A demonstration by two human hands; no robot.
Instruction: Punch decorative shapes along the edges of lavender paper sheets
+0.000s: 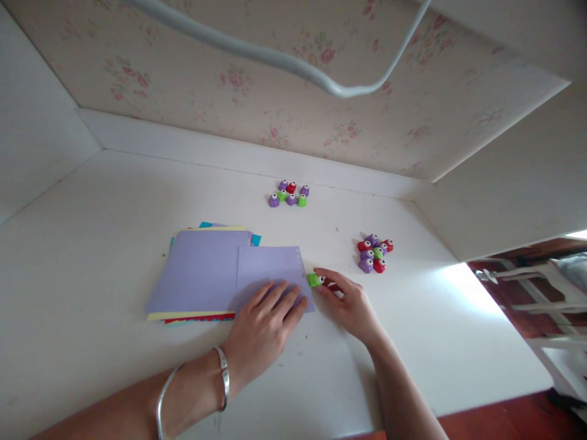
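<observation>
A purple sheet of paper (pixel 270 263) lies on the white desk, with small punched marks along its right edge. My left hand (pixel 270 321) rests flat on its lower part, fingers spread and pressing on it. My right hand (pixel 342 299) pinches a small green craft punch (pixel 314 280) with a white button between thumb and fingers. The punch sits at the sheet's right edge; whether the paper is inside its slot I cannot tell. Under the sheet's left side is a stack of coloured paper (pixel 197 269), purple on top, with yellow, red and blue edges showing.
Several purple, red and green punches (pixel 291 199) stand near the back of the desk. Another cluster of punches (pixel 376 253) stands to the right, beyond my right hand. A white cable (pixel 275 58) hangs across the flowered wall. The desk's right edge (pixel 513 330) borders a lower area.
</observation>
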